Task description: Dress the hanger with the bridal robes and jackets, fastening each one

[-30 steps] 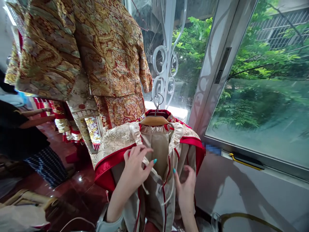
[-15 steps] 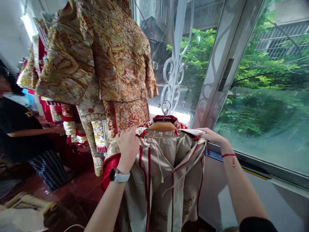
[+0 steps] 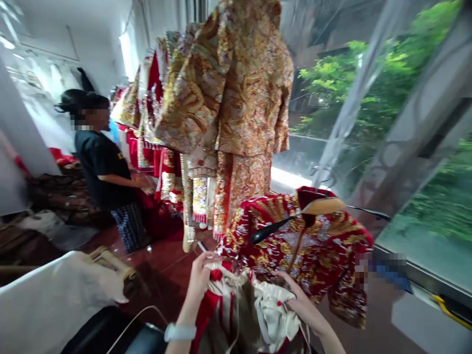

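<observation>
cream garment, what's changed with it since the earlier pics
The left hand and right hand have taken hold of the cream garment and pulled it off the wooden hanger, down toward the camera, uncovering the red jacket. The view has swung left. Jacket and gold outfit still hang by the window.

So we've got this cream garment (image 3: 275, 314) up by its top edge, both sides held and the middle sagging. The edge is all gathered and ruffled, the fabric looks slightly shiny and pretty crumpled. We can see red trim, little red bits near the top, bright red cloth at the left and pale cords (image 3: 237, 314) dangling. The bottom's out of frame.
</observation>
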Action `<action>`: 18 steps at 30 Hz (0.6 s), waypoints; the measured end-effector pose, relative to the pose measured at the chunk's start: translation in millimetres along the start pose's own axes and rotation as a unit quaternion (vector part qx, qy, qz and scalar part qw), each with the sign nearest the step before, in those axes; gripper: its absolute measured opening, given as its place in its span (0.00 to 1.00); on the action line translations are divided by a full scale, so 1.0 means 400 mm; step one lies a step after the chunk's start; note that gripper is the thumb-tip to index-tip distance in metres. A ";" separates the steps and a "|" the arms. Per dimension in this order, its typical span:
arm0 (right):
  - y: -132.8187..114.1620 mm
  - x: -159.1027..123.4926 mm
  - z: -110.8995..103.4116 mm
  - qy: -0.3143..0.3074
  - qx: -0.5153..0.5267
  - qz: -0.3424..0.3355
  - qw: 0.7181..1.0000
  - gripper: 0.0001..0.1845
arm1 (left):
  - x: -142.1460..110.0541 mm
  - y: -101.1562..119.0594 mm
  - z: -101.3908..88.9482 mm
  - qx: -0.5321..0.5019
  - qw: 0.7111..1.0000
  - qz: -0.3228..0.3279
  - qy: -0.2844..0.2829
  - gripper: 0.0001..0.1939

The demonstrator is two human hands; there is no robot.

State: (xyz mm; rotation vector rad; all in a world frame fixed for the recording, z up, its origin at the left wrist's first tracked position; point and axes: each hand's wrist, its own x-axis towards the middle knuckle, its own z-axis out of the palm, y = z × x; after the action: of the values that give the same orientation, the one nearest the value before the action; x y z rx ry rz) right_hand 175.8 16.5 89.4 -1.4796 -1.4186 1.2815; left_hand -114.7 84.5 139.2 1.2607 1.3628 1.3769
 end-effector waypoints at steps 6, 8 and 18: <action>-0.248 0.070 0.364 -0.221 0.016 -0.073 0.972 0.35 | -0.178 0.014 -0.155 -0.226 0.962 -0.057 0.144 0.16; -0.342 0.090 0.491 -0.211 0.054 -0.124 0.968 0.19 | -0.204 0.103 -0.221 -0.237 0.952 -0.010 0.192 0.09; -0.918 0.089 1.046 -0.273 0.272 -0.350 0.854 0.15 | -0.212 0.289 -0.720 -0.089 0.855 0.193 0.473 0.25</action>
State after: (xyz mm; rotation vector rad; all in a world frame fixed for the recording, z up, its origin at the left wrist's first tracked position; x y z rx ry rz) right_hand -329.4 47.4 324.0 -0.1586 -1.5366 1.4744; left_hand -370.4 -62.5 267.7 0.7325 1.5655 2.5551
